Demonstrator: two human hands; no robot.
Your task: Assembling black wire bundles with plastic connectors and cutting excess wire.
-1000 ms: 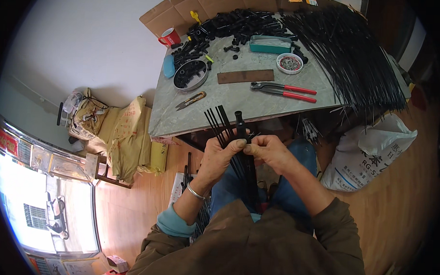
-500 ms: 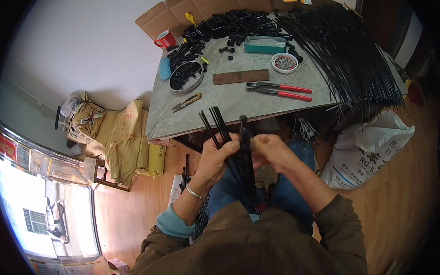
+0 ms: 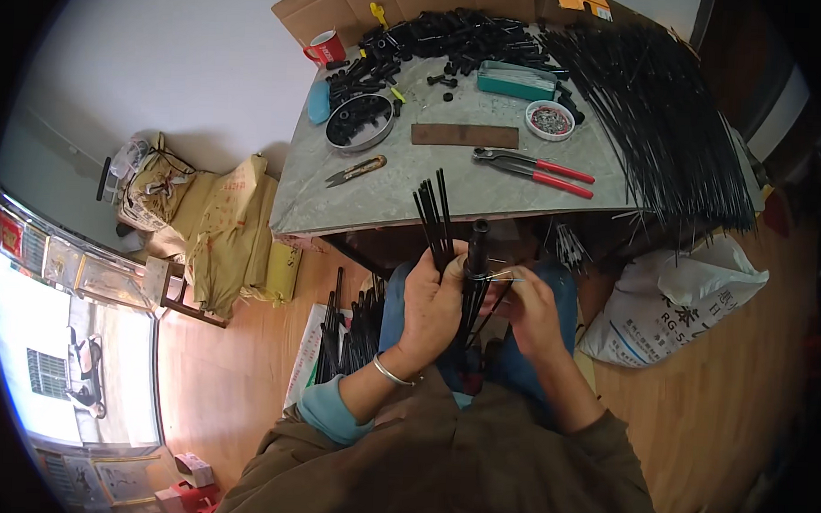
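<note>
My left hand (image 3: 431, 307) is wrapped round a bundle of thin black rods (image 3: 437, 223), whose upper ends stand above the fist. Beside its thumb, a black tubular fitting (image 3: 480, 245) with a wider round top stands upright among the rods. Close on the right, the fingers of my right hand (image 3: 533, 317) are pinched together on a thin, light wire (image 3: 500, 275) that reaches to the fitting. The lower rods run down between my knees and are partly hidden by my hands.
On the table (image 3: 376, 201) are red-handled pincers (image 3: 536, 170), thread snips (image 3: 356, 170), a brown strip (image 3: 464, 135), a round tin (image 3: 359, 124), a teal box (image 3: 516, 81) and heaped black rods (image 3: 659, 129). A white sack (image 3: 671, 306) stands right; more black rods (image 3: 358, 327) lie at left.
The whole view has shifted slightly. My right hand has drawn down and away from the fitting, and the thin wire now shows at its fingertips. My left hand still grips the rods.
</note>
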